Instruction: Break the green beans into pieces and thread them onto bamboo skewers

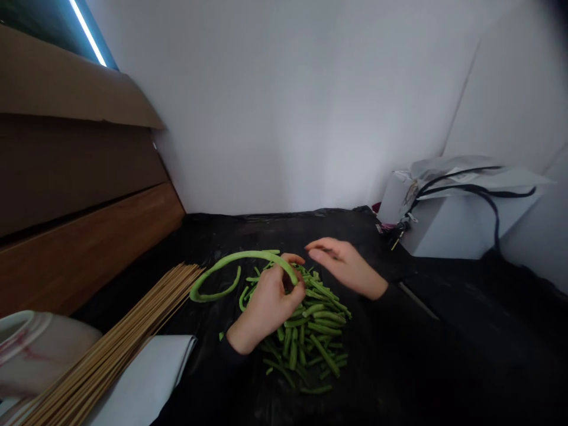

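the left hand [270, 296] is closed on one end of a long green bean [242, 255]. the bean loops out to the left, away from the right hand [341, 264], and its held end points right. the right hand is half open, near but not touching, with no bean showing in it. short cut beans [327, 322] lie below on the black surface [213, 231].

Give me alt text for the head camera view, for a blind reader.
The left hand holds a long, curling green bean over a pile of short bean pieces on black sheeting; the right hand hovers nearby. Thin sticks lie at left.
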Tool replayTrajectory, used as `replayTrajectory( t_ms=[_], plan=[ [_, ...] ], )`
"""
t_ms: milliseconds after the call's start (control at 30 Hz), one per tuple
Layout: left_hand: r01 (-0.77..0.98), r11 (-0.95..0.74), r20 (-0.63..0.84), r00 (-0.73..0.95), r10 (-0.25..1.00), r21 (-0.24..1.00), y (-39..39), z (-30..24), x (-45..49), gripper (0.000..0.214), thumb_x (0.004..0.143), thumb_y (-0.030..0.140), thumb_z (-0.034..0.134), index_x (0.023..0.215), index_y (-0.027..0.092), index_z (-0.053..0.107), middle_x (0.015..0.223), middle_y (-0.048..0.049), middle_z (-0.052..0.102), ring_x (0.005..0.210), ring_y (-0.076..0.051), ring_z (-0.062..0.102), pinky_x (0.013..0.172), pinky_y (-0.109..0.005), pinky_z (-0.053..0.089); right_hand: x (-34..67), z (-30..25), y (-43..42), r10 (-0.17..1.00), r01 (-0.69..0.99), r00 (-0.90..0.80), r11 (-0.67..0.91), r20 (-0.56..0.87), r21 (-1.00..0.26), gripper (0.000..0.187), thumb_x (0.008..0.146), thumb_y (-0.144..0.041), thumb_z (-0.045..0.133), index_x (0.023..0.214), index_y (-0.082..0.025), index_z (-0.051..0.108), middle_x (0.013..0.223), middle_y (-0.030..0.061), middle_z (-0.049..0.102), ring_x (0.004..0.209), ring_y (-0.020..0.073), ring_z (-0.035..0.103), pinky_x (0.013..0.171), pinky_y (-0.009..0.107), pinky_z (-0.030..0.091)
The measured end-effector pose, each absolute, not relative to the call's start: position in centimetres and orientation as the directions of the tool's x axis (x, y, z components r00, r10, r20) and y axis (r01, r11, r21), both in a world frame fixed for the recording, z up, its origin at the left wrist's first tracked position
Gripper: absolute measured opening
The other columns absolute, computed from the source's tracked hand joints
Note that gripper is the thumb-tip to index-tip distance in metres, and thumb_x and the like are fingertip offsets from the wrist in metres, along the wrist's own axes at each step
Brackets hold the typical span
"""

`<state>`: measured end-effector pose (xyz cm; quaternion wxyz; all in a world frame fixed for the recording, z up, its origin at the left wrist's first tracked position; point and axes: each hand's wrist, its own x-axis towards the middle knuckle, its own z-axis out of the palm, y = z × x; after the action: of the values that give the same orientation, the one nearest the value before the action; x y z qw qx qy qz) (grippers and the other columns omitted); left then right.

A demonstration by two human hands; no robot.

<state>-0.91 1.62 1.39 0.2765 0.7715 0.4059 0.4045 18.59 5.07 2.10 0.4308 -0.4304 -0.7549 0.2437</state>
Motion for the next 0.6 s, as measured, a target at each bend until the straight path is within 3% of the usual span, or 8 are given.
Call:
replayTrajectory(
  t_ms=[100, 300, 367, 467, 533, 600],
  plan=[
    [0.460, -0.558, 0.420, 0.372, 0.828, 0.691, 1.5, 1.6, -1.2, 0.020, 0.081, 0.013, 0.054, 0.100, 0.017, 0.060, 0.078, -0.0011, 0.064, 0.067, -0.016, 0.059, 0.064, -0.027, 0.046, 15.0, 3.1, 3.2, 0.830, 0.190, -0.389, 0.497, 0.400, -0.847, 0.025, 0.091, -0.037, 0.055, 0.105, -0.022, 0.069, 0.103, 0.0050, 0.071, 0.095, 0.0197, 0.064, 0.085, 0.035, 0.049],
    [0.523, -0.593, 0.392, 0.451, 0.802, 0.613, 1.4, 2.1, -1.8, 0.012, 0.085, 0.019, 0.055, 0.083, 0.016, 0.066, 0.076, -0.0039, 0.067, 0.069, -0.017, 0.061, 0.063, -0.027, 0.045, 13.6, 3.6, 2.6, 0.842, 0.092, -0.303, 0.492, 0.446, -0.866, 0.012, 0.082, -0.030, 0.067, 0.089, -0.022, 0.071, 0.091, 0.0033, 0.069, 0.088, 0.0194, 0.063, 0.083, 0.036, 0.049],
    [0.489, -0.568, 0.376, 0.439, 0.816, 0.662, 1.5, 2.5, -2.0, 0.015, 0.084, 0.031, 0.062, 0.082, 0.016, 0.067, 0.071, -0.0017, 0.065, 0.063, -0.016, 0.057, 0.059, -0.025, 0.043, 14.4, 3.5, 2.9, 0.879, 0.022, -0.235, 0.431, 0.414, -0.902, 0.014, 0.082, -0.033, 0.067, 0.085, -0.021, 0.071, 0.083, 0.0022, 0.067, 0.077, 0.0167, 0.061, 0.074, 0.032, 0.049],
    [0.304, -0.434, 0.286, 0.428, 0.858, 0.848, 1.6, 3.1, -2.2, 0.037, 0.091, 0.046, 0.050, 0.084, 0.015, 0.069, 0.064, -0.0010, 0.062, 0.055, -0.014, 0.054, 0.054, -0.024, 0.042, 16.1, 2.5, 3.3, 0.939, -0.187, -0.145, 0.283, 0.311, -0.941, 0.019, 0.082, -0.037, 0.069, 0.091, -0.021, 0.072, 0.076, -0.0006, 0.062, 0.060, 0.0106, 0.053, 0.057, 0.025, 0.044],
    [0.208, -0.339, 0.247, 0.372, 0.895, 0.917, 2.0, 3.3, -2.3, 0.047, 0.095, 0.048, 0.041, 0.081, 0.014, 0.070, 0.060, -0.0016, 0.062, 0.052, -0.013, 0.054, 0.052, -0.024, 0.041, 17.2, 1.5, 3.7, 0.955, -0.361, -0.130, 0.203, 0.265, -0.910, 0.020, 0.081, -0.037, 0.071, 0.093, -0.021, 0.072, 0.078, -0.0008, 0.062, 0.060, 0.0089, 0.052, 0.055, 0.023, 0.043],
    [0.190, -0.333, 0.280, 0.261, 0.924, 0.923, 2.4, 3.1, -2.3, 0.045, 0.094, 0.046, 0.044, 0.081, 0.014, 0.072, 0.060, -0.0019, 0.063, 0.053, -0.014, 0.055, 0.053, -0.024, 0.042, 18.0, 0.5, 4.0, 0.969, -0.455, -0.113, 0.145, 0.219, -0.879, 0.021, 0.078, -0.037, 0.074, 0.091, -0.021, 0.073, 0.080, 0.0001, 0.063, 0.063, 0.0093, 0.054, 0.057, 0.023, 0.044]
  ],
)
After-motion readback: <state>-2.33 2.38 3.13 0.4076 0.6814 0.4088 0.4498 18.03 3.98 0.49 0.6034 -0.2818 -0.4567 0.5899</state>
